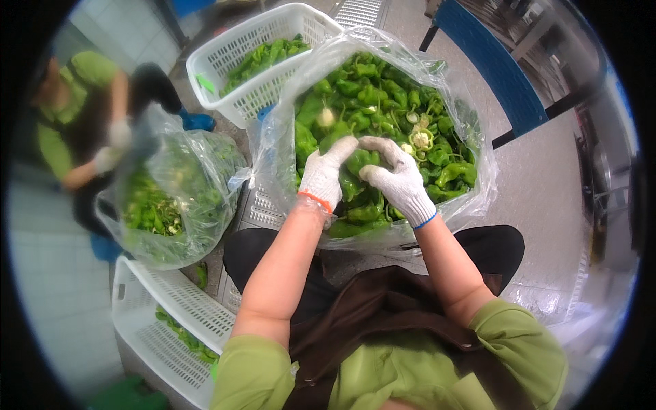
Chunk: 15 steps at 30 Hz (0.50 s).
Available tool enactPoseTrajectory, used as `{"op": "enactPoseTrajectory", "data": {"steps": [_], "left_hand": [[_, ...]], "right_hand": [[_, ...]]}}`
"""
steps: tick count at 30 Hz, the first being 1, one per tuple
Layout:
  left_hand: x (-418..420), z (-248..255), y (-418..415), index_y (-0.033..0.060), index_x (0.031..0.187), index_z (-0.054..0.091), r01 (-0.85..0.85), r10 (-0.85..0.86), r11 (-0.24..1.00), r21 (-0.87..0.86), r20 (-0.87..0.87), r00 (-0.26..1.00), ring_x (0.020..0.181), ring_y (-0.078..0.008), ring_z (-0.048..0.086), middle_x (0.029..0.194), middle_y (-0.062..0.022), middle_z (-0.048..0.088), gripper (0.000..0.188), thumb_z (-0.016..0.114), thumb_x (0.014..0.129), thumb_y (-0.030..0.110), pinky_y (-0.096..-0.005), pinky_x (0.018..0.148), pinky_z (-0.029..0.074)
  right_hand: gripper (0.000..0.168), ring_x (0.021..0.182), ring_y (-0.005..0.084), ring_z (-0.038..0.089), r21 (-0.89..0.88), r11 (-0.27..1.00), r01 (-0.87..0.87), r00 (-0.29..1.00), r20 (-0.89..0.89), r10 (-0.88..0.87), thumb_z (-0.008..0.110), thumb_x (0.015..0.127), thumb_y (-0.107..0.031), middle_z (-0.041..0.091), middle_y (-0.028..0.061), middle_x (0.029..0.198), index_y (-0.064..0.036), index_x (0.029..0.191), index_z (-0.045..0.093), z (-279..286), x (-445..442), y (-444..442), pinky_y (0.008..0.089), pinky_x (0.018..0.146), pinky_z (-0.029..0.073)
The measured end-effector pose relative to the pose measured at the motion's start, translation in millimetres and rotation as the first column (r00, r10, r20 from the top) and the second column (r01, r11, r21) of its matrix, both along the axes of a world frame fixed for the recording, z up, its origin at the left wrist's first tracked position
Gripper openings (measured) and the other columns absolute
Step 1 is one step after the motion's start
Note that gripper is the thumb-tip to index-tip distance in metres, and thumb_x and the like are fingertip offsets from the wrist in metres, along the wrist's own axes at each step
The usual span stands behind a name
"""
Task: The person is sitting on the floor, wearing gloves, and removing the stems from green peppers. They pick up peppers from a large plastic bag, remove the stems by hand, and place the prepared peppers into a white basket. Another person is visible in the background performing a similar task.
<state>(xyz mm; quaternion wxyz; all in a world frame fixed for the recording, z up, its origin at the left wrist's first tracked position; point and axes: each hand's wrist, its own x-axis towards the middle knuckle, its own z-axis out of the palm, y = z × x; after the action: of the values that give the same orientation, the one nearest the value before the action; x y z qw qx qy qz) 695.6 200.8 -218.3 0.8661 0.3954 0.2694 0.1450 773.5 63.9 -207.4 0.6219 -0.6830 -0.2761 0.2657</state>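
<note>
Both my hands wear white knitted gloves and are over a large clear plastic bag point(476, 133) full of green peppers point(369, 92). My left hand point(328, 169), its glove cuffed in orange, has its fingers on a green pepper point(335, 139). My right hand point(394, 177), its glove cuffed in blue, curls with thumb and fingers around the side of another green pepper point(360, 162) between the hands. How firmly either hand grips is hard to tell. Cut pepper tops with pale seed cores point(421, 139) lie among the peppers to the right of my fingers.
A white plastic basket point(256, 105) holding green peppers stands behind the bag at left. Another white basket point(174, 292) with peppers is at lower left. A co-worker's gloved hands point(113, 148) are beside a second bag of peppers point(154, 205). A blue chair point(492, 61) stands at upper right.
</note>
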Motion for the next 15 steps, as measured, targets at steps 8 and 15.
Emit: {"op": "enactPoseTrajectory", "data": {"steps": [8, 15], "left_hand": [[-4.8, -0.3, -10.1, -0.0021, 0.113, 0.068, -0.142, 0.174, 0.958, 0.250, -0.112, 0.978, 0.088, -0.0152, 0.059, 0.102, -0.0066, 0.068, 0.042, 0.078, 0.081, 0.023, -0.0286, 0.077, 0.046], [7.3, -28.9, 10.4, -0.0039, 0.110, 0.067, -0.192, 0.171, 0.977, -0.093, -0.200, 0.965, 0.085, -0.0199, 0.061, 0.100, -0.0130, 0.067, 0.049, 0.074, 0.081, 0.035, -0.0335, 0.075, 0.049]], "right_hand": [[0.038, 0.083, 0.0410, 0.068, -0.498, 0.844, 0.200, 0.821, 0.556, 0.134, 0.057, 0.084, -0.025, 0.069, 0.0247, 0.087, -0.003, 0.114, 0.063, -1.5, -14.2, 17.6, 0.0490, 0.079, 0.055], [0.031, 0.088, 0.0383, 0.068, -0.233, 0.963, 0.133, 0.882, 0.472, -0.008, 0.051, 0.083, -0.016, 0.070, 0.0209, 0.092, -0.007, 0.108, 0.067, -25.9, 6.2, 20.9, 0.0435, 0.081, 0.054]]}}
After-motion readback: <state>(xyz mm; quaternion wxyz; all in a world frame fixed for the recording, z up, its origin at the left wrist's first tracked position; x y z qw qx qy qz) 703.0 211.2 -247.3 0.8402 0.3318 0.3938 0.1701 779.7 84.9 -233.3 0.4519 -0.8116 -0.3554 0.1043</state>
